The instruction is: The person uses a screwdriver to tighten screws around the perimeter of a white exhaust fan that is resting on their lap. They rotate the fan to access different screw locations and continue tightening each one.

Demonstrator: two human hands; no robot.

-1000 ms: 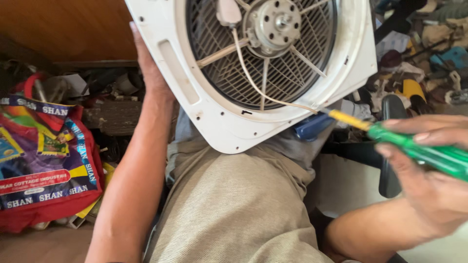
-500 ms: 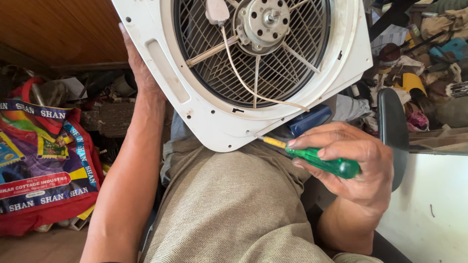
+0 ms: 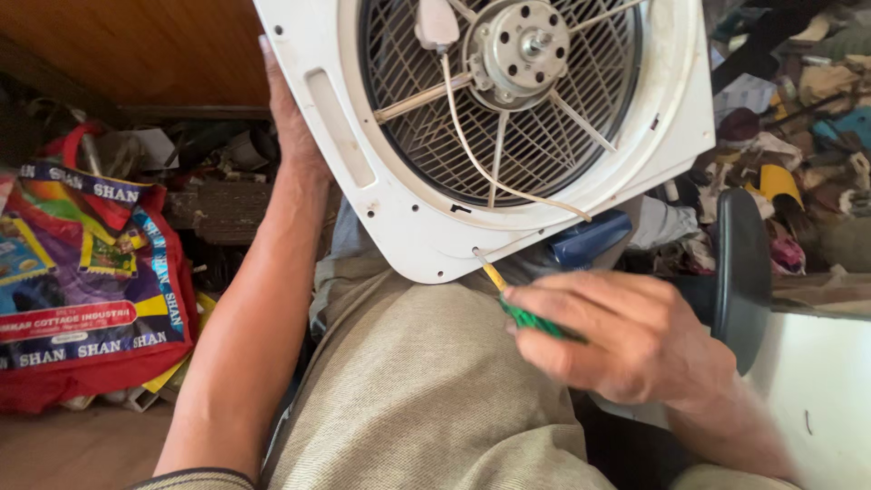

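The right hand (image 3: 635, 340) was closed around a green-handled screwdriver (image 3: 531, 318), and the left hand (image 3: 295, 136) was held flat against the outer edge of the white fan frame (image 3: 399, 209), fingers hidden behind it; the frame was propped tilted on the lap, over the beige trousers (image 3: 417, 399). Half a second before, the screwdriver had been held clear below the frame; a second before, it had been held out farther to the right; now its tip had been brought to a small hole (image 3: 474, 251) in the frame's lower corner, so the work on that corner fastening was judged to have just begun, though whether the tip was seated could not be told. One frame, one motor hub (image 3: 523, 45), one screwdriver and one trailing cord (image 3: 472, 154) were counted; four spokes were seen running from the hub; one printed bag (image 3: 86, 281) was seen at the left, and one dark chair back (image 3: 739, 263) at the right.
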